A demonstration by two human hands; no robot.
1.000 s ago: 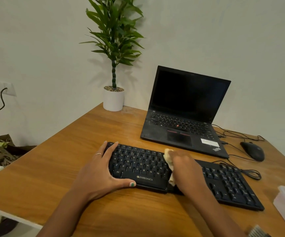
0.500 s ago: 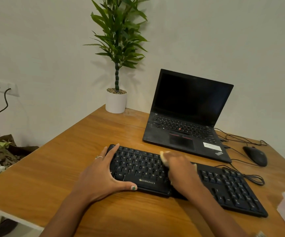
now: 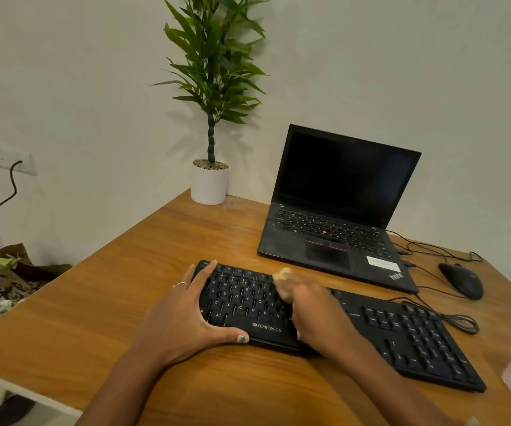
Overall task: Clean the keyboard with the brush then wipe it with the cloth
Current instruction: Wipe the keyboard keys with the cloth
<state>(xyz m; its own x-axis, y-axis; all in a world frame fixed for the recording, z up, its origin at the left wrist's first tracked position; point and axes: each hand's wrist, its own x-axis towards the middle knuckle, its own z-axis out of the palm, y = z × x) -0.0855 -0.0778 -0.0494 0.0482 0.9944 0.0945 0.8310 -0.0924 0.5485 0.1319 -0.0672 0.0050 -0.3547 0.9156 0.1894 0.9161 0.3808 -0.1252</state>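
Right hand (image 3: pixel 318 315) has its grip closed around a pale cloth (image 3: pixel 282 279), pressing it onto the middle keys of the black keyboard (image 3: pixel 401 330). Left hand (image 3: pixel 183 315) lies spread over the keyboard's left end, thumb along the front edge, bracing it on the tabletop (image 3: pixel 125 287). Brush not in view. Judged step: wiping phase under way, centre section. Next move likely calls for steady pressure and a sweep toward the uncovered right-hand keys, clear of the looped cable (image 3: pixel 456 321).
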